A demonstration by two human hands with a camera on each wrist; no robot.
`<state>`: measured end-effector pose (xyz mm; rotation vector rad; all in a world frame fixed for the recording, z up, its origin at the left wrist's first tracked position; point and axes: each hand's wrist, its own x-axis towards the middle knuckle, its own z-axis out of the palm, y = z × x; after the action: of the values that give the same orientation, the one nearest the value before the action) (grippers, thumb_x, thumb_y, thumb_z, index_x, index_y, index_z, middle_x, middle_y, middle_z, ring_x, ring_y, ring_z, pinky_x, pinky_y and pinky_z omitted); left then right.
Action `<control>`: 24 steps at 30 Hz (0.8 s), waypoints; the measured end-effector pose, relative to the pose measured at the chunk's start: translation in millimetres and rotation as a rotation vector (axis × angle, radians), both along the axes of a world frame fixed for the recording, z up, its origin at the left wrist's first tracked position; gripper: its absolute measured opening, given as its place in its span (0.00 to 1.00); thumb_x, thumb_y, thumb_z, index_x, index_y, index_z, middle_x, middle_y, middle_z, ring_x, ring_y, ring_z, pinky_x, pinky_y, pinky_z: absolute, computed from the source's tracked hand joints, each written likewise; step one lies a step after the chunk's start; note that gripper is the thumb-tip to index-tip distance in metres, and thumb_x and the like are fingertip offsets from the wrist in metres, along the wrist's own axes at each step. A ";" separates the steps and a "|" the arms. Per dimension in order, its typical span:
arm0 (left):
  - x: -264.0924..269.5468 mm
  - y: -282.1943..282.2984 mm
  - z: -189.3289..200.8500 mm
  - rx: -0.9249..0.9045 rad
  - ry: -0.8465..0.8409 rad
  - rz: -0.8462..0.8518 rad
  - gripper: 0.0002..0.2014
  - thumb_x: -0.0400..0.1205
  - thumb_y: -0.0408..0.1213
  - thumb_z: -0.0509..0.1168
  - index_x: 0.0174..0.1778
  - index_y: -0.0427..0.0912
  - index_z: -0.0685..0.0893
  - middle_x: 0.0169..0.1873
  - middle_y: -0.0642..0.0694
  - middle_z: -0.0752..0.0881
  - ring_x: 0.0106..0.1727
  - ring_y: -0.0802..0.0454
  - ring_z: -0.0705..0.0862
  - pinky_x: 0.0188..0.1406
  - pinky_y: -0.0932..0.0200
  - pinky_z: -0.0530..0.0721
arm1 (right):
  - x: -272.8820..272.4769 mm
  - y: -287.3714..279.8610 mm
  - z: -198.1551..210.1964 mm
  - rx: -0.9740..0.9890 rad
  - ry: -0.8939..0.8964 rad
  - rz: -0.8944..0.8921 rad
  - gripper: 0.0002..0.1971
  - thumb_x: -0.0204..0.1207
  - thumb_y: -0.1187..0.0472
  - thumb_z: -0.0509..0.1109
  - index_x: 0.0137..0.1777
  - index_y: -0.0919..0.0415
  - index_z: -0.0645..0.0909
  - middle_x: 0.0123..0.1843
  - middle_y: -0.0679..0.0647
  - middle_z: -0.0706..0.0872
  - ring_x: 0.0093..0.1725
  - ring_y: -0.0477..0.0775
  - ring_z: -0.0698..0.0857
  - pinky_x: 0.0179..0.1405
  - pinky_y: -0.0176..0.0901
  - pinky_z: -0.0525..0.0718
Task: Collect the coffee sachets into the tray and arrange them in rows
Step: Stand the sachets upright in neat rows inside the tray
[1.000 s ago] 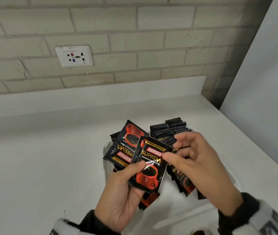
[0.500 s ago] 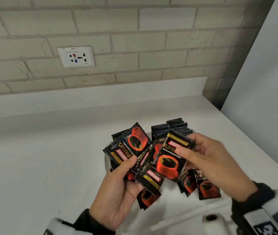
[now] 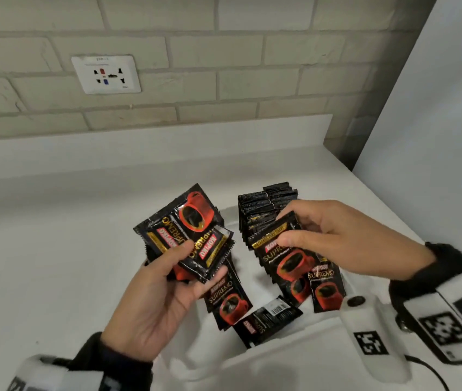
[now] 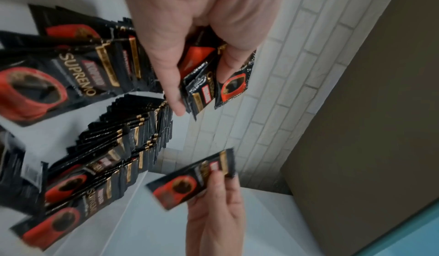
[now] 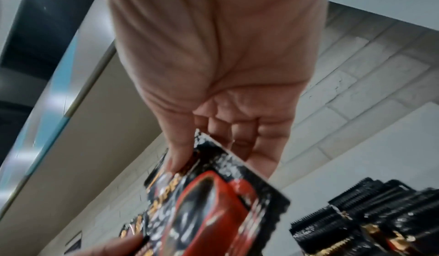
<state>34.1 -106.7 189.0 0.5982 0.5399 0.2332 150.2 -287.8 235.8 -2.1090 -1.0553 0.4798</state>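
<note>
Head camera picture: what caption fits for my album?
Left hand holds coffee sachets; right hand pinches one sachet above tray.

The white counter (image 3: 41, 249) lies bare to the left of the tray (image 3: 252, 359) and behind it up to the brick wall (image 3: 224, 80). On the right a pale panel (image 3: 435, 136) closes that side. Inside the tray, upright sachet rows (image 3: 263, 210) fill the far right and loose sachets (image 3: 230, 303) lie at the middle, leaving bare floor at the near left.
</note>
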 end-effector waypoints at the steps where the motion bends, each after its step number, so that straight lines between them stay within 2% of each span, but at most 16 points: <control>1: -0.5 2.5 0.0 0.008 -0.002 0.015 0.16 0.64 0.28 0.66 0.48 0.39 0.82 0.39 0.37 0.91 0.39 0.41 0.91 0.31 0.38 0.87 | -0.4 -0.9 -2.1 -0.029 0.012 0.013 0.12 0.73 0.49 0.68 0.47 0.57 0.82 0.44 0.57 0.88 0.43 0.59 0.87 0.49 0.61 0.84; 3: -1.0 4.2 0.7 0.028 -0.011 0.012 0.17 0.63 0.28 0.65 0.48 0.39 0.81 0.38 0.38 0.91 0.39 0.42 0.91 0.31 0.39 0.88 | 1.4 -3.2 -8.3 -0.040 0.017 0.028 0.02 0.74 0.54 0.69 0.43 0.49 0.83 0.44 0.44 0.87 0.39 0.44 0.87 0.45 0.42 0.84; 4: -1.5 5.2 0.0 0.038 -0.010 0.013 0.18 0.61 0.28 0.67 0.47 0.39 0.81 0.38 0.38 0.91 0.39 0.42 0.91 0.30 0.40 0.88 | 1.6 -2.5 -10.2 -0.037 -0.004 0.020 0.04 0.74 0.56 0.70 0.42 0.44 0.81 0.43 0.36 0.85 0.38 0.38 0.84 0.40 0.31 0.81; 6: -2.4 7.6 -0.6 0.052 -0.004 0.017 0.17 0.61 0.29 0.67 0.47 0.39 0.81 0.39 0.39 0.91 0.39 0.43 0.91 0.30 0.41 0.88 | 1.6 0.2 -14.0 -0.040 -0.018 -0.011 0.09 0.74 0.58 0.70 0.41 0.40 0.78 0.38 0.27 0.82 0.35 0.33 0.81 0.35 0.24 0.76; 8: -2.7 11.4 -0.9 0.056 -0.001 0.032 0.16 0.64 0.29 0.65 0.48 0.39 0.81 0.39 0.39 0.91 0.40 0.44 0.91 0.30 0.42 0.88 | 0.9 6.6 -18.1 -0.088 0.009 -0.008 0.08 0.75 0.59 0.71 0.42 0.42 0.79 0.36 0.32 0.84 0.33 0.36 0.83 0.35 0.29 0.80; 10: -2.4 15.0 -0.5 0.055 -0.007 0.042 0.16 0.65 0.29 0.64 0.49 0.39 0.81 0.40 0.40 0.91 0.42 0.44 0.90 0.31 0.42 0.89 | -1.2 17.7 -25.2 -0.183 0.028 0.055 0.08 0.74 0.60 0.71 0.42 0.45 0.78 0.38 0.42 0.85 0.35 0.48 0.85 0.34 0.40 0.85; 11: -2.2 16.4 -0.3 0.057 -0.009 0.045 0.16 0.65 0.29 0.64 0.49 0.40 0.81 0.40 0.40 0.91 0.44 0.43 0.90 0.31 0.42 0.89 | -2.0 24.6 -29.7 -0.237 0.021 0.095 0.09 0.74 0.60 0.72 0.41 0.45 0.76 0.39 0.43 0.84 0.35 0.50 0.85 0.34 0.41 0.85; 13: -2.2 17.6 1.2 0.058 -0.016 0.043 0.16 0.65 0.29 0.64 0.49 0.40 0.81 0.41 0.40 0.91 0.46 0.43 0.89 0.31 0.42 0.89 | -3.6 40.2 -39.7 -0.330 -0.018 0.177 0.12 0.73 0.61 0.73 0.37 0.46 0.74 0.38 0.41 0.81 0.34 0.45 0.82 0.31 0.32 0.79; 15: -2.9 17.8 2.0 0.063 -0.019 0.043 0.16 0.65 0.29 0.64 0.48 0.40 0.81 0.41 0.40 0.91 0.45 0.43 0.90 0.33 0.40 0.88 | -4.9 56.1 -46.3 -0.416 -0.082 0.258 0.08 0.72 0.61 0.74 0.41 0.52 0.76 0.40 0.41 0.79 0.38 0.42 0.78 0.34 0.27 0.72; 17: -4.3 18.6 2.4 0.069 -0.022 0.048 0.15 0.65 0.29 0.63 0.48 0.40 0.81 0.40 0.40 0.91 0.42 0.44 0.90 0.35 0.39 0.87 | -5.8 70.0 -49.1 -0.487 -0.194 0.315 0.08 0.72 0.59 0.73 0.46 0.56 0.77 0.41 0.44 0.78 0.43 0.45 0.76 0.35 0.32 0.71; 20: -6.8 24.6 3.5 0.076 -0.036 0.064 0.15 0.65 0.29 0.64 0.48 0.41 0.82 0.41 0.41 0.92 0.43 0.44 0.90 0.36 0.40 0.87 | -6.6 84.9 -47.4 -0.566 -0.408 0.334 0.11 0.73 0.54 0.72 0.41 0.53 0.71 0.33 0.42 0.70 0.40 0.47 0.74 0.34 0.40 0.72; 22: -9.7 33.7 4.2 0.059 -0.063 0.090 0.21 0.60 0.30 0.70 0.50 0.40 0.82 0.45 0.40 0.91 0.46 0.42 0.90 0.34 0.41 0.88 | -5.2 90.8 -47.3 -0.595 -0.479 0.318 0.14 0.73 0.52 0.73 0.39 0.53 0.68 0.32 0.43 0.68 0.39 0.49 0.73 0.37 0.42 0.73; 24: -13.3 45.1 4.4 0.040 -0.113 0.126 0.36 0.45 0.29 0.80 0.53 0.40 0.83 0.50 0.39 0.90 0.49 0.41 0.89 0.33 0.42 0.88 | -2.9 95.2 -48.1 -0.569 -0.495 0.270 0.14 0.72 0.51 0.73 0.40 0.53 0.69 0.33 0.44 0.71 0.39 0.50 0.75 0.38 0.43 0.74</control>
<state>20.8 -61.5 193.3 0.5869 0.4653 0.3956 147.3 -192.6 187.8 -2.6822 -1.6516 0.4282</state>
